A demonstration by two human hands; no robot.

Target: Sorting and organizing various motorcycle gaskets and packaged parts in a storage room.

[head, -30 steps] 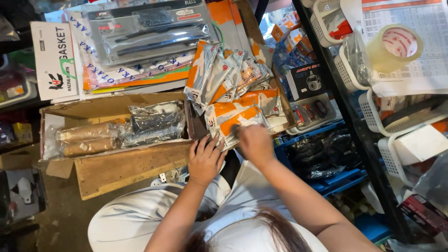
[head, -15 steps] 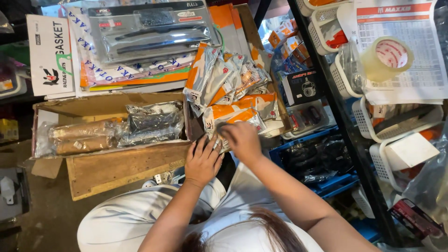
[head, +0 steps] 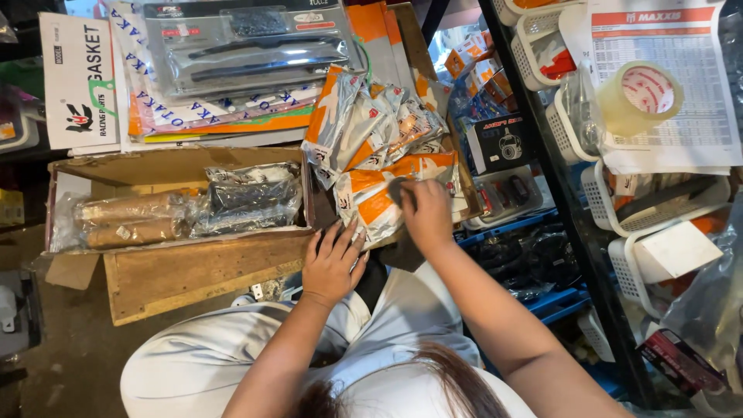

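Hidden under the right hand point(head: 424, 214): the near corner of an orange-and-white foil packet point(head: 379, 203). Small dark object pinched at the fingertips, too blurred to identify. Cut off by the right edge: printed chart point(head: 665, 116) and clear plastic bag point(head: 708, 310). Masked by wrapping: contents of the plastic-wrapped bundles point(head: 186, 209) in the cardboard box point(head: 178, 166).
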